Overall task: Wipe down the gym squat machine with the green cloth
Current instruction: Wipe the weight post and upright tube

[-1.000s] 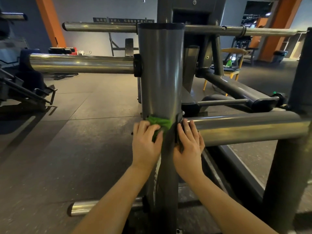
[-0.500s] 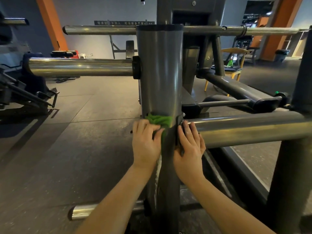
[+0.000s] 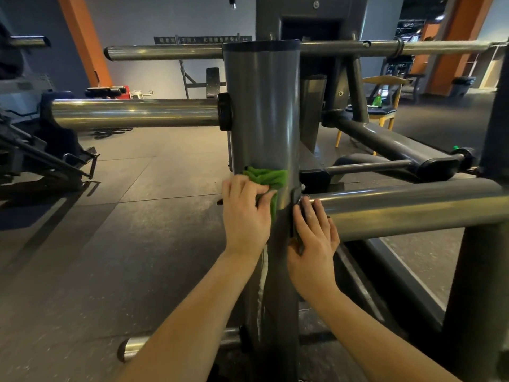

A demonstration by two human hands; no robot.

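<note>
Mid-height on the squat machine's upright post (image 3: pixel 261 119), left hand (image 3: pixel 245 216) is gripping the bunched green cloth (image 3: pixel 268 178), fingers curled — right hand (image 3: pixel 314 238) is resting straight-fingered on the right joint (image 3: pixel 295 194). Wadded cloth is risking missed streaks.

Glossy grey-painted metal post (image 3: pixel 261 111), shiny bare steel pegs (image 3: pixel 132 113), fuzzy green cloth (image 3: pixel 268 177), matt rubbery floor (image 3: pixel 110 230)

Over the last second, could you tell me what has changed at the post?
The left hand has slid the cloth a little way up the post, still gripping it. The right hand stays flat where the crossbar meets the post. Nothing was let go.
</note>
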